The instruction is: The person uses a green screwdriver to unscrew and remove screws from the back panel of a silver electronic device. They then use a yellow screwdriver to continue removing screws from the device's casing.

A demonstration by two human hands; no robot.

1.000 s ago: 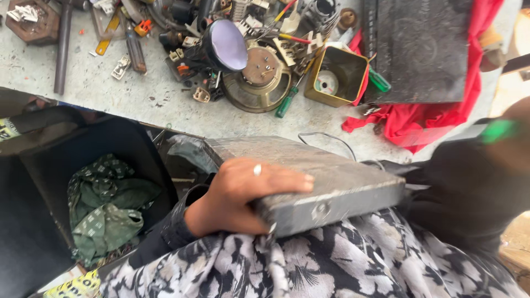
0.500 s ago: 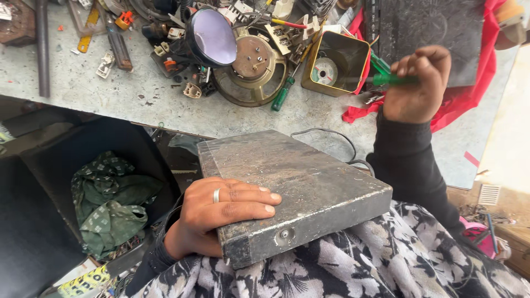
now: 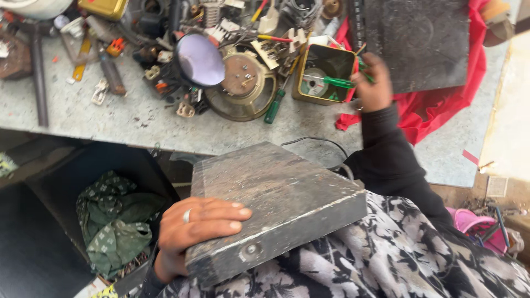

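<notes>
Resting flat on the person's lap, a grey metal box (image 3: 276,207) lies closed, its lid scratched, dusty and dull, with a round screw visible on its near edge. The left hand (image 3: 201,223), wearing a ring, lies spread across the box's near corner, holding it steady. The right hand (image 3: 372,83) reaches up to the worktop (image 3: 132,124) and is closed around a green-handled screwdriver (image 3: 338,82), its shaft over an open square brass-coloured tin (image 3: 323,74). By this view, work on the box looks barely begun: the tool is in hand, but the casing is still shut and its screw untouched. A round metal speaker frame (image 3: 243,83), a second green screwdriver (image 3: 275,106) and loose rusty parts crowd the pitted stone worktop. Red cloth (image 3: 441,105) lies under a dark flat panel (image 3: 419,38).
</notes>
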